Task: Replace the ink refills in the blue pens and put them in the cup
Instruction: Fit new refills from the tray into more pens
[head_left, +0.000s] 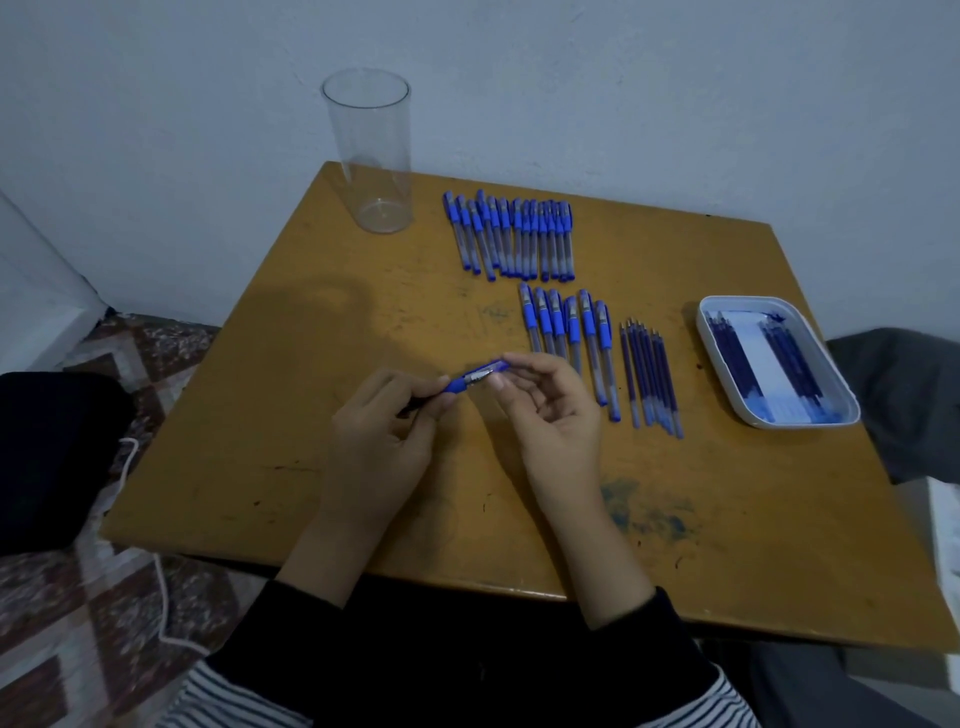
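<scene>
Over the middle of the wooden table (311, 415), both my hands hold one blue pen (475, 378). My left hand (384, 436) grips its barrel end, and my right hand (545, 410) pinches the capped end with thumb and fingertips. A tall clear plastic cup (376, 150) stands at the table's far left corner with nothing in it. A row of several capped blue pens (511, 236) lies at the back. A second, shorter row of blue pens (571, 338) lies just right of my hands. Beside that row lie several loose ink refills (649, 374).
A white tray (727, 374) holding several dark refills sits near the table's right edge. A dark bag (52, 457) and a white cord (156, 587) lie on the patterned floor to the left. A white wall stands close behind the table.
</scene>
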